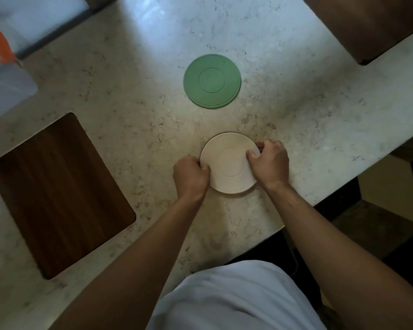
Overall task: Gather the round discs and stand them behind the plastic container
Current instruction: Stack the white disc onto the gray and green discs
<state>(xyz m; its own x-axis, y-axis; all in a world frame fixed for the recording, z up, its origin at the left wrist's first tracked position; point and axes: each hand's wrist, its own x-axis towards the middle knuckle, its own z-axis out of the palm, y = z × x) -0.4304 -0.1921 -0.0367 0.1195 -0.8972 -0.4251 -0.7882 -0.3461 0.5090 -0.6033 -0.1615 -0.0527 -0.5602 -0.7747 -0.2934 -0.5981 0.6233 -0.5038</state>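
Gathering step under way, lower centre of the frame. Left hand [190, 177] curled tight on the left rim of the cream discs [229, 163], fingertips tucked under the edge; right hand [270, 163] closed over the right rim, thumb on top, fingers wrapped round the side. Looks like more than one cream disc, a second rim peeking out at the top, all lying flat on the marble counter [129, 115]. Green discs [212, 81] untouched, flat, well apart toward upper centre, also seemingly a small offset pile. Plastic container [7, 84] at the far left edge, orange-topped, only partly in view, well away from both piles.

Probably squaring up and lifting the cream pile now. Next likely: carry it over the green pile, merge the two, then turn the lot on edge behind the container. Calls for an even two-sided squeeze so the thin discs stay aligned.
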